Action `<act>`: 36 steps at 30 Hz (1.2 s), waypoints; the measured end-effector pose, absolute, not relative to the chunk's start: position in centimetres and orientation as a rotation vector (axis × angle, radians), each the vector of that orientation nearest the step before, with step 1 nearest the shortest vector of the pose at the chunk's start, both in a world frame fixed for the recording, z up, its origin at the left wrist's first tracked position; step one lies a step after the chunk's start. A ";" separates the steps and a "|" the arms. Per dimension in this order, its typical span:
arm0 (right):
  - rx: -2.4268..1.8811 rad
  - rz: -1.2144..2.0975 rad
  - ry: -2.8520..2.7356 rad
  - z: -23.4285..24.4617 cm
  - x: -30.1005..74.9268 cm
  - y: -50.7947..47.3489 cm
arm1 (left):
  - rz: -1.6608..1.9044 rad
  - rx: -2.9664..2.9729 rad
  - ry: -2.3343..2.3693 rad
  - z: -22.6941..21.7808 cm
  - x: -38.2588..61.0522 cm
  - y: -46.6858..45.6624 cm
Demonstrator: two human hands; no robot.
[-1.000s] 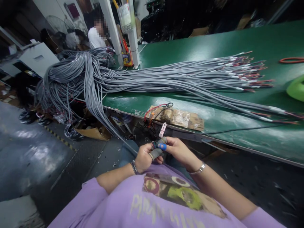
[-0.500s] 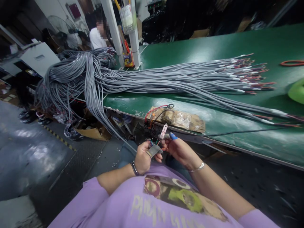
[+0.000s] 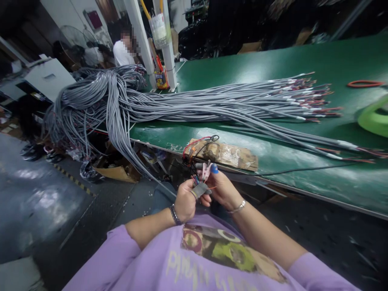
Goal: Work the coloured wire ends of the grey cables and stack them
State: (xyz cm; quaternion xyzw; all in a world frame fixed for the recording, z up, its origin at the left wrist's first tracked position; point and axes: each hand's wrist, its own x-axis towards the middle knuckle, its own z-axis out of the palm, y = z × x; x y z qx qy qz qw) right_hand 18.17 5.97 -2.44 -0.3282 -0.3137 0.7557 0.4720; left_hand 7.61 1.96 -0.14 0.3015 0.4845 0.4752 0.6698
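My left hand (image 3: 186, 202) is closed on the end of a grey cable (image 3: 163, 185), its thumb in a grey cover. Thin multicoloured wires (image 3: 194, 178) fan out from the cable end above that thumb. Close against it, my right hand (image 3: 224, 188) pinches a small pale pink clip-like tool (image 3: 206, 171); its exact kind is unclear. One digit of the right hand wears a blue cover (image 3: 214, 168), another a grey one. An orange wire (image 3: 211, 187) sticks out between the hands. Fingers partly hide the wire tips.
A thick bundle of grey cables (image 3: 194, 107) lies along the green table (image 3: 257, 64) and droops over its left side. A wooden board (image 3: 228, 155) with red and black leads sits at the near edge. A green object (image 3: 376, 119) stands right. A person (image 3: 123, 50) is at back left.
My right hand has moved slightly left, nearer my left hand. The pink tool has turned and now shows two prongs. The whole view has shifted a little.
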 end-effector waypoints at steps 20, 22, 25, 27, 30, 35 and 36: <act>-0.727 1.949 -0.579 -2.6 19.0 5.9 | 1.147 0.931 1.174 -0.3 6.0 1.2; -0.742 1.935 -0.591 -2.2 18.9 6.0 | 1.181 1.081 1.212 -0.5 5.6 1.4; -0.788 1.910 -0.590 -2.0 18.8 6.1 | 1.210 1.299 1.226 -0.8 5.2 1.8; -0.820 1.891 -0.574 -2.2 18.8 6.1 | 1.245 1.460 1.223 -1.0 5.1 2.0; -0.899 1.783 -0.579 -2.7 18.8 5.9 | 1.381 1.792 1.262 -1.3 4.7 2.5; -1.046 1.493 -0.735 -2.8 18.6 5.6 | 1.576 2.298 1.399 -1.1 3.9 3.8; -1.050 1.497 -0.752 -2.7 18.6 5.7 | 1.612 2.381 1.391 -0.9 3.8 4.1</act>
